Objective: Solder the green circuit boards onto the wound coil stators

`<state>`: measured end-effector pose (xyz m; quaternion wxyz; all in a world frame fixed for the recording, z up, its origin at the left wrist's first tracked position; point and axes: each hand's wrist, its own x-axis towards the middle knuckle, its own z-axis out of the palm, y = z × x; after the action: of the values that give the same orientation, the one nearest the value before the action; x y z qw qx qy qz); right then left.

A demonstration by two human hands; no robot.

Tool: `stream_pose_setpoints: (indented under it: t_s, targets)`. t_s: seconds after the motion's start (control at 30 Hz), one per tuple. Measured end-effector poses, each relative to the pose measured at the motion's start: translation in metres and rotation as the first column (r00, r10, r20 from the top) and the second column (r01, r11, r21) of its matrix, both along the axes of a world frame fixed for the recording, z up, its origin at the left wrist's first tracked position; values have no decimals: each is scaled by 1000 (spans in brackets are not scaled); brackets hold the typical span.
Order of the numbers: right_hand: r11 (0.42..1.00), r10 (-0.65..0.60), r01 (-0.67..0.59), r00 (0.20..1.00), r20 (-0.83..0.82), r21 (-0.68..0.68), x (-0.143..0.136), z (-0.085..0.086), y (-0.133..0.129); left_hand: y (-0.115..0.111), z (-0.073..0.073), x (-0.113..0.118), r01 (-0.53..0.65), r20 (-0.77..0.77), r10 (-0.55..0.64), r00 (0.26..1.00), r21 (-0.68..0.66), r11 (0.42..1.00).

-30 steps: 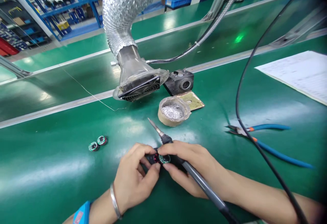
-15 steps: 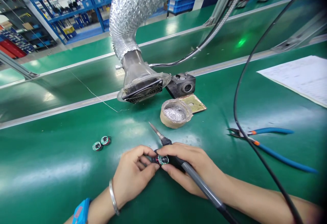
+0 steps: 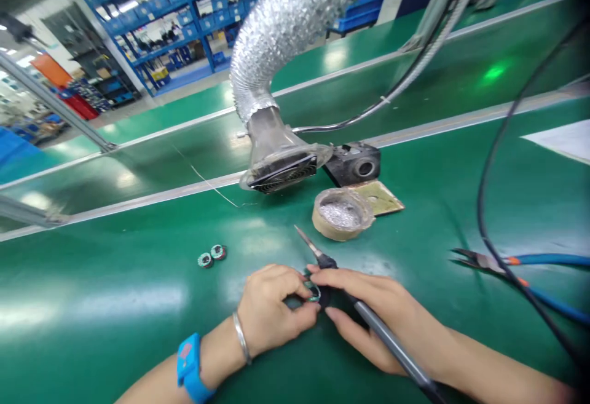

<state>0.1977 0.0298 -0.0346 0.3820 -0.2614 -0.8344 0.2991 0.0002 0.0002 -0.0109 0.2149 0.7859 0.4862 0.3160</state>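
Observation:
My left hand [image 3: 275,302], with a metal bangle and a blue wristband, pinches a small round circuit board [image 3: 315,294] between thumb and fingers. The board is tilted and partly covered by fingertips. In my right hand [image 3: 385,308] lies a soldering iron [image 3: 386,336], its bare tip pointing up and away to the left. The right index finger reaches the far side of the board, and the right thumb is close to its near edge. Two similar round boards [image 3: 212,256] rest side by side on the green bench, left of my hands.
Beyond the iron tip stands a round tub [image 3: 343,214] of silvery material, with a yellowish sponge plate [image 3: 378,197] and a black iron stand [image 3: 354,164]. A fume extractor hood [image 3: 281,170] hangs above. Blue-handled cutters [image 3: 498,262], a black cable [image 3: 483,207] and paper [image 3: 565,139] are at right.
The view has swung left, so everything sits further right. The small board, which faced up before, is now tilted between my fingers. The soldering iron stays in my right hand.

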Motion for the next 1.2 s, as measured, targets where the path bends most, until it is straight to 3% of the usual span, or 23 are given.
stream_pose_setpoints:
  t_s: [0.1,0.17,0.23,0.3,0.37,0.43,0.53,0.63,0.8,0.87,0.97,1.07,1.13,1.2]
  targets:
    - [998,-24,23,1000,17,62,1,-9,-1,-12,17,-20,-100,35,109,993,-193,976]
    - [995,-33,31,999,17,97,1,-13,-2,-25,32,-47,-213,-37,212,977,-277,937]
    - [990,-42,38,999,22,135,-1,-13,-2,-37,45,-83,-380,-152,353,923,-226,897]
    - [983,-53,47,998,28,179,-4,-8,-2,-41,50,-121,-569,-226,541,810,-80,818]
    - [975,-61,54,998,28,217,-7,-3,-1,-36,48,-154,-644,-241,618,748,-37,764]
    - [968,-69,63,998,15,242,-9,1,0,-23,40,-173,-648,-253,618,744,-52,760]
    - [952,-89,98,995,-43,292,-7,5,3,-5,31,-177,-601,-277,558,782,-102,792]
    - [927,-155,193,978,-139,321,5,11,6,2,33,-162,-533,-326,469,821,-139,835]
    - [858,-431,484,860,-274,169,45,31,7,2,35,-131,-449,-474,369,799,-63,891]
    - [841,-472,524,832,-291,136,62,32,10,4,29,-121,-434,-525,369,767,-1,901]
    - [836,-411,474,875,-256,275,78,23,19,10,17,-116,-430,-571,386,725,62,900]
    - [855,-272,272,960,-65,442,82,9,29,21,10,-128,-436,-588,413,695,112,893]
    - [885,-204,139,974,102,445,82,3,35,36,14,-146,-468,-593,463,658,159,869]
    - [898,-221,153,967,123,412,85,4,42,62,25,-171,-512,-591,531,607,219,830]
